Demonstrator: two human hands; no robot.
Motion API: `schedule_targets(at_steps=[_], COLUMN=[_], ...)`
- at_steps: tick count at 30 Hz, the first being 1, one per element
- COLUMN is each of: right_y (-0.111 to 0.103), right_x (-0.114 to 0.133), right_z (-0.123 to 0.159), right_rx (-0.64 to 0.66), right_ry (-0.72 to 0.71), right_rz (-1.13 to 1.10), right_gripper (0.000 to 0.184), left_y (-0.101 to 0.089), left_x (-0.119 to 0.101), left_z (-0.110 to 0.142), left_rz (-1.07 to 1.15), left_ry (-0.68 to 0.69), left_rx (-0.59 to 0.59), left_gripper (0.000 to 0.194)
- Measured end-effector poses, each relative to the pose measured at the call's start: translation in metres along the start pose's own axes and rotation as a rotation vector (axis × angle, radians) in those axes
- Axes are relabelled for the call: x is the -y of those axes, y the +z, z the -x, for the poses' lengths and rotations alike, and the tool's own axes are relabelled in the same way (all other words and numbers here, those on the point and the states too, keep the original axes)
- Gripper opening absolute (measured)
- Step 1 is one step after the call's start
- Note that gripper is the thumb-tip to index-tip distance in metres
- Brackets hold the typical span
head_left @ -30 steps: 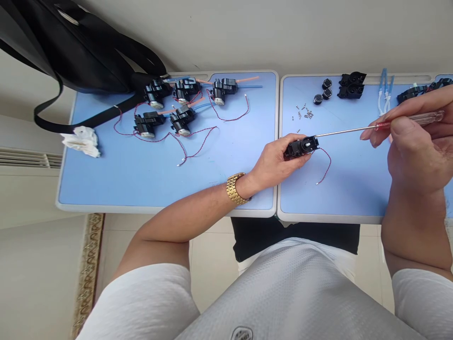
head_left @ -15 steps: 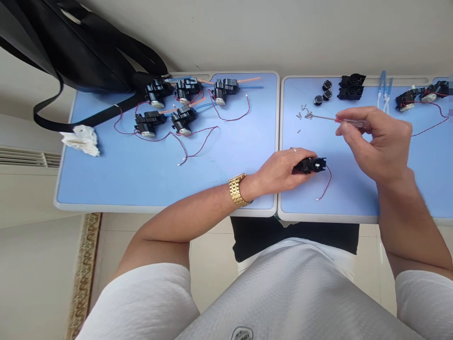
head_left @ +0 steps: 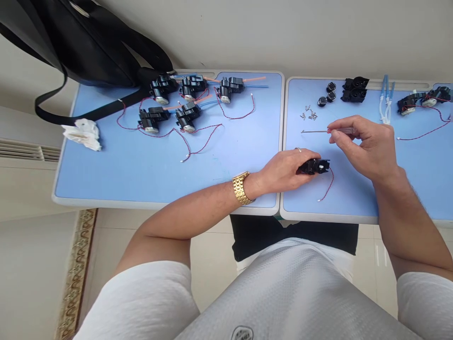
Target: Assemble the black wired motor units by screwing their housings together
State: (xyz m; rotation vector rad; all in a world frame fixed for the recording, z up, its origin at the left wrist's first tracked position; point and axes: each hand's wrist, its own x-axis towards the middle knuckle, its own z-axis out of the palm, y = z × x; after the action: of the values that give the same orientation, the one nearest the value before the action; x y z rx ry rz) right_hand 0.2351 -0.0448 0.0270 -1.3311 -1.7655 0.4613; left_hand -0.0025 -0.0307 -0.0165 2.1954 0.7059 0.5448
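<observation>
My left hand point(head_left: 288, 170) is wrapped round a black motor assembly point(head_left: 316, 166), holding it upright near the front of the right table. A red-and-black twisted wire point(head_left: 330, 185) with a white plug trails from it. In my right hand point(head_left: 371, 146) is a screwdriver point(head_left: 320, 131) with a clear reddish handle, pinched between thumb and fingers. Its shaft points left, and its tip is above the table, possibly with a small screw on it. Just beyond the tip lie several small silver screws point(head_left: 312, 115).
Several finished-looking black assemblies with wires point(head_left: 187, 117) lie on the left table. Behind the screws are round black parts point(head_left: 331, 92), black housings point(head_left: 354, 89) and blue-and-white tubes point(head_left: 386, 101). More assemblies point(head_left: 408, 102) sit at right. A black bag point(head_left: 95, 47) and crumpled tissue point(head_left: 84, 134) are at left.
My right hand has drawn the screwdriver toward me and slightly left, so its tip has come away from the screw pile. My left hand still holds the motor assembly.
</observation>
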Motion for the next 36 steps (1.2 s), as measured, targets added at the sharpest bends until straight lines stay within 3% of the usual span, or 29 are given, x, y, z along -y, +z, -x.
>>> schedule_targets(at_steps=[14, 24, 28, 36], right_y=[-0.003, -0.015, -0.021, -0.025], right_x=[-0.002, 0.007, 0.007, 0.010], right_z=[0.000, -0.008, -0.009, -0.007], right_rx=[-0.007, -0.197, -0.204, -0.147], right_ry=[0.006, 0.110, 0.128, 0.130], right_rz=[0.000, -0.227, -0.334, -0.354], right_gripper=[0.019, 0.005, 0.002, 0.006], left_y=[-0.001, 0.005, 0.005, 0.007], left_x=[-0.002, 0.007, 0.009, 0.017], left_z=[0.000, 0.000, 0.001, 0.000], left_rz=[0.007, 0.079, 0.097, 0.101], left_ry=[-0.001, 0.078, 0.048, 0.228], left_rx=[-0.010, -0.241, -0.273, -0.327], left_gripper=[0.029, 0.035, 0.039, 0.044])
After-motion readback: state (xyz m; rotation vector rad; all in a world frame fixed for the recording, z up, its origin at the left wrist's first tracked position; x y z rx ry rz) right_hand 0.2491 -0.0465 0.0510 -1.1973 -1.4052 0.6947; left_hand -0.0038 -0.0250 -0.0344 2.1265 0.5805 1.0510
